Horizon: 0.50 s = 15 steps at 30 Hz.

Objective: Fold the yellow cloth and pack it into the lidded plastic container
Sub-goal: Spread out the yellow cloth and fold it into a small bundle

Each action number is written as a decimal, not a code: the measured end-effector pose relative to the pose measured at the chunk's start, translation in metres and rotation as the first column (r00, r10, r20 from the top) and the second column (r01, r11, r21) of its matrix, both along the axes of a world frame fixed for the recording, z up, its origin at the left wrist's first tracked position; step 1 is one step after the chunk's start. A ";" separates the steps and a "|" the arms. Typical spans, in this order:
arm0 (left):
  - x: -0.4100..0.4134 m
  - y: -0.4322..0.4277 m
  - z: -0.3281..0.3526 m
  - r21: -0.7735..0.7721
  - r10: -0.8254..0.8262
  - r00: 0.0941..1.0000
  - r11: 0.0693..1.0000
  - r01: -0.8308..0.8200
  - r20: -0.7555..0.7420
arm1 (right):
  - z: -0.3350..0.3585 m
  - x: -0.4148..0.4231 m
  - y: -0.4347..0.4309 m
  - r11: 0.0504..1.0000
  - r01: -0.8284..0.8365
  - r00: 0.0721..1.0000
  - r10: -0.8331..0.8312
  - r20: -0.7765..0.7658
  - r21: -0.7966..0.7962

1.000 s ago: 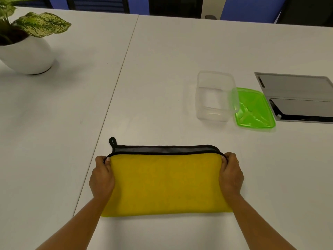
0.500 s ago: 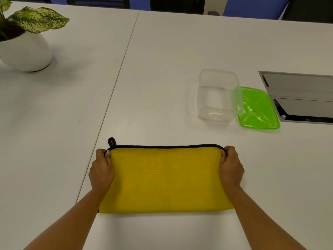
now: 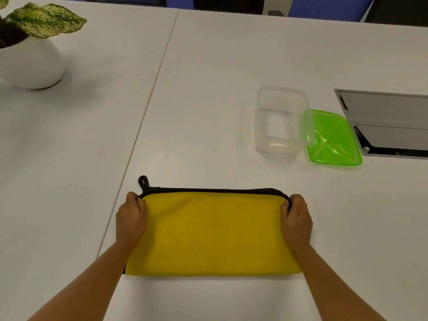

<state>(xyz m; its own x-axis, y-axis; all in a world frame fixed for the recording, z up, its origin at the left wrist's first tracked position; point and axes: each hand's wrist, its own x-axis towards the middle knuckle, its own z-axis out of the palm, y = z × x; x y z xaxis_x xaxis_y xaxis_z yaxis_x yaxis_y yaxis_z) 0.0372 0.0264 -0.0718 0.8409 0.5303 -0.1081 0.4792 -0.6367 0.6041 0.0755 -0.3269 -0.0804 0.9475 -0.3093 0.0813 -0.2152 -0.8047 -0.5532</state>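
The yellow cloth [image 3: 212, 232] lies flat on the white table [image 3: 208, 66] directly in front of us, folded over into a wide rectangle with its black-bound edges lined up along the far side and a small black hanging loop [image 3: 143, 181] sticking out at the far left corner.

From the head camera, the only view we have, we see our left hand [image 3: 130, 220] at the far left corner of the cloth, fingers curled closed around the black edge, pinching the layers together. Our right hand [image 3: 297, 220] does the same at the far right corner, fingers wrapped over the edge, a ring visible on one finger. Both forearms lie along the short sides of the cloth.

Farther away and to the right stands the clear plastic container [image 3: 283, 121], open and with nothing in it, well apart from the cloth. Its green lid [image 3: 333, 141] lies flat on the table just beside it on the right; we cannot tell whether the two touch. Past the lid, a grey hatch panel [image 3: 389, 121] is set into the tabletop. At the far left corner sits a white pot [image 3: 30, 63] with a speckled-leaf plant [image 3: 46, 23].
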 end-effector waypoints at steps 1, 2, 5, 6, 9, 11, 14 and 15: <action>0.000 0.000 0.000 -0.005 -0.001 1.000 1.000 0.001 0.007 | 0.000 0.000 -0.001 1.000 -0.001 1.000 0.002 -0.011 0.016; 0.000 0.001 0.001 -0.007 -0.001 1.000 1.000 0.001 0.017 | 0.001 0.000 -0.002 1.000 -0.001 1.000 0.002 -0.022 0.029; 0.000 0.002 0.001 0.005 -0.015 0.999 1.000 0.015 0.035 | 0.002 -0.002 -0.006 0.999 -0.001 0.999 0.004 -0.045 0.051; 0.000 0.003 0.002 0.011 -0.022 0.999 1.000 0.022 0.027 | 0.003 -0.002 -0.007 0.998 -0.006 0.999 0.009 -0.042 0.058; 0.002 0.004 0.001 0.015 -0.030 0.999 0.999 0.030 -0.015 | 0.004 0.001 -0.010 0.997 -0.019 0.999 0.021 -0.035 0.071; 0.004 0.005 0.000 0.026 -0.032 0.999 0.999 0.033 -0.030 | 0.005 0.004 -0.010 0.997 -0.026 0.998 0.030 -0.048 0.073; 0.006 0.005 0.000 0.040 -0.044 0.998 0.998 0.046 -0.048 | 0.004 0.004 -0.010 0.998 -0.026 0.996 0.030 -0.085 0.051; 0.007 0.005 0.000 0.040 -0.049 0.997 0.998 0.051 -0.055 | 0.003 0.003 -0.010 0.999 -0.025 0.995 0.029 -0.093 0.036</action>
